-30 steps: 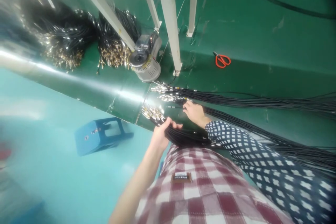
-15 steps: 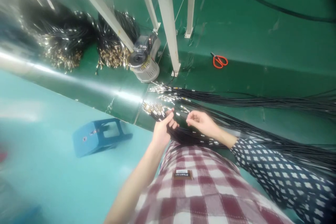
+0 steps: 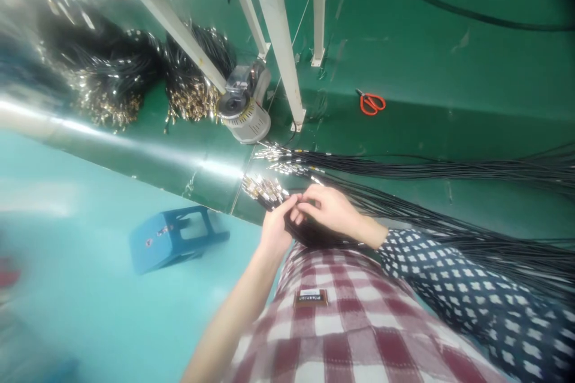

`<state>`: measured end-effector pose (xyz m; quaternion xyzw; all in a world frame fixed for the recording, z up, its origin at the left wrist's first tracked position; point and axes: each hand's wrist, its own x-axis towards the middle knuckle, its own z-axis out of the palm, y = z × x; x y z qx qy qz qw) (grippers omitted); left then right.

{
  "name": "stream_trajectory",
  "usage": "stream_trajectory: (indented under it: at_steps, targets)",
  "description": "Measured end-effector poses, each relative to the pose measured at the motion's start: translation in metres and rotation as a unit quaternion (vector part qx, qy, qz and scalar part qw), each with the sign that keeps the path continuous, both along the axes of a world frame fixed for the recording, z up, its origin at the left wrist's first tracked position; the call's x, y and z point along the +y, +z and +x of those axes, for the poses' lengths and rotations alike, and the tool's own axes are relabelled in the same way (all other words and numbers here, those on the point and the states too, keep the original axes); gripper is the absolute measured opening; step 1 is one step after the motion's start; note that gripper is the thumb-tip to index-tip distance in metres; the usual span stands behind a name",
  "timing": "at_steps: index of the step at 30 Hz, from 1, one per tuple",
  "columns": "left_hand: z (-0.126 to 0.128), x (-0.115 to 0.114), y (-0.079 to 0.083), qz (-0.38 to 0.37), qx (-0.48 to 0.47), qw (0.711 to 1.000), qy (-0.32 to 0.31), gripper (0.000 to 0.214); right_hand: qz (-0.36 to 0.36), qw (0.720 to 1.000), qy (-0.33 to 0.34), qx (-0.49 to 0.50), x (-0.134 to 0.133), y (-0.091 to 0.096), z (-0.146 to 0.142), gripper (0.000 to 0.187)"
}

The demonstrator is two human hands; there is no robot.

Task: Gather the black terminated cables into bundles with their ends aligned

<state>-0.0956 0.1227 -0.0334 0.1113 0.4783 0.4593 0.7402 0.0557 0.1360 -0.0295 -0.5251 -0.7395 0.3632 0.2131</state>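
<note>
A bundle of black cables (image 3: 309, 233) lies across my lap, its metal-tipped connectors (image 3: 265, 191) fanning out at the left. My left hand (image 3: 279, 227) is wrapped round this bundle just behind the connectors. Right beside it, my right hand (image 3: 330, 209) has its fingers pinched together at the left fingertips. What sits in that pinch is too small and hidden to make out. Just beyond my hands, more black cables (image 3: 404, 209) stretch away to the right over the green bench, with silvery ends (image 3: 287, 166) near the middle.
Red-handled scissors (image 3: 372, 103) lie on the green bench top (image 3: 417, 72). A grey round device with a reel-like top (image 3: 246, 122) stands among white metal legs (image 3: 283, 42). Heaps of cables (image 3: 193, 90) lie at the back left. On the floor sits a blue stool (image 3: 155, 240).
My right hand has moved left, from a little apart to against my left hand's fingertips. My left hand keeps its hold on the cables. The view has shifted slightly.
</note>
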Motion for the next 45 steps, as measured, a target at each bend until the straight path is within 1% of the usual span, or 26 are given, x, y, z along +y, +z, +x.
stream_trajectory:
  at_steps: [2, 3, 5, 7, 8, 10, 12, 14, 15, 16, 17, 19, 21, 24, 26, 27, 29, 31, 32, 34, 37, 39, 40, 43, 45]
  targets:
    - [-0.001, -0.003, 0.000, -0.007, -0.001, 1.000, 0.000, 0.018, 0.037, 0.998, 0.019, -0.040, -0.009, -0.011, 0.011, 0.020]
    - [-0.002, -0.005, -0.001, -0.011, 0.000, 1.000, 0.002, 0.019, 0.049, 0.996, 0.027, -0.069, -0.016, -0.020, 0.023, 0.021]
    - [-0.004, -0.008, -0.002, -0.010, 0.000, 1.000, 0.006, 0.019, 0.059, 0.988, 0.037, -0.136, -0.030, -0.037, 0.057, 0.022]
    - [-0.005, -0.011, -0.003, -0.004, 0.001, 1.000, 0.008, 0.019, 0.049, 0.979, 0.033, -0.194, -0.041, -0.051, 0.091, 0.024]
    - [-0.006, -0.012, -0.004, -0.002, 0.002, 1.000, 0.010, 0.019, 0.036, 0.978, 0.031, -0.205, -0.044, -0.054, 0.105, 0.025]
    - [-0.008, -0.014, -0.005, -0.001, 0.007, 1.000, 0.008, 0.020, 0.003, 0.982, 0.014, -0.189, -0.041, -0.055, 0.118, 0.025]
    - [-0.010, -0.015, -0.006, -0.004, 0.010, 1.000, 0.001, 0.021, -0.019, 0.988, -0.039, -0.151, -0.029, -0.053, 0.114, 0.026]
    - [-0.012, -0.016, -0.006, -0.010, 0.012, 1.000, 0.008, 0.020, -0.037, 0.983, -0.122, -0.131, -0.012, -0.051, 0.097, 0.026]
    - [-0.013, -0.016, -0.007, -0.010, 0.016, 1.000, 0.016, 0.019, -0.058, 0.980, -0.150, -0.119, -0.004, -0.051, 0.087, 0.026]
    - [-0.014, -0.016, -0.007, -0.008, 0.020, 1.000, 0.022, 0.019, -0.085, 0.978, -0.162, -0.103, 0.004, -0.051, 0.078, 0.027]
    - [-0.015, -0.016, -0.008, -0.006, 0.022, 0.999, 0.025, 0.018, -0.113, 0.978, -0.158, -0.080, 0.009, -0.052, 0.069, 0.027]
    - [-0.015, -0.016, -0.008, 0.000, 0.018, 1.000, 0.012, 0.019, -0.155, 0.980, -0.124, -0.023, 0.014, -0.051, 0.055, 0.028]
    - [-0.014, -0.016, -0.007, 0.010, 0.002, 1.000, -0.003, 0.022, -0.164, 0.982, -0.091, 0.020, 0.011, -0.044, 0.044, 0.030]
    - [-0.009, -0.015, -0.002, 0.037, -0.013, 0.999, -0.007, 0.026, -0.169, 0.974, -0.062, 0.134, -0.001, -0.023, 0.032, 0.031]
    - [-0.005, -0.013, 0.002, 0.054, -0.008, 0.999, -0.001, 0.016, -0.176, 0.962, -0.047, 0.206, -0.006, -0.008, 0.025, 0.030]
    - [-0.003, -0.012, 0.004, 0.059, -0.003, 0.998, 0.001, 0.015, -0.179, 0.958, -0.039, 0.221, -0.008, -0.001, 0.022, 0.030]
    - [-0.001, -0.011, 0.006, 0.059, 0.005, 0.998, 0.004, 0.023, -0.191, 0.961, -0.006, 0.200, -0.009, 0.009, 0.016, 0.029]
    - [0.001, -0.010, 0.007, 0.043, 0.010, 0.999, 0.012, 0.022, -0.200, 0.968, 0.043, 0.146, -0.008, 0.015, 0.012, 0.031]
    - [0.001, -0.010, 0.008, 0.033, 0.012, 0.999, 0.016, 0.021, -0.191, 0.973, 0.057, 0.114, -0.007, 0.017, 0.009, 0.032]
    - [0.001, -0.010, 0.008, 0.016, 0.011, 1.000, 0.022, 0.020, -0.131, 0.988, 0.053, 0.062, -0.005, 0.019, 0.001, 0.029]
    - [0.001, -0.011, 0.008, 0.003, -0.001, 1.000, 0.026, 0.021, -0.014, 1.000, 0.007, 0.021, -0.006, 0.016, -0.008, 0.022]
    - [0.001, -0.011, 0.007, 0.002, -0.005, 1.000, 0.026, 0.021, 0.017, 1.000, 0.014, -0.004, -0.014, 0.008, 0.000, 0.021]
    - [0.001, -0.012, 0.007, 0.002, -0.006, 1.000, 0.025, 0.021, 0.020, 0.999, 0.032, -0.019, -0.020, 0.002, 0.011, 0.021]
    - [0.000, -0.013, 0.005, 0.001, -0.006, 1.000, 0.019, 0.021, -0.004, 0.993, 0.096, -0.061, -0.043, -0.017, 0.066, 0.022]
    - [-0.001, -0.013, 0.004, 0.002, -0.008, 1.000, 0.012, 0.020, -0.023, 0.991, 0.083, -0.099, -0.055, -0.024, 0.100, 0.023]
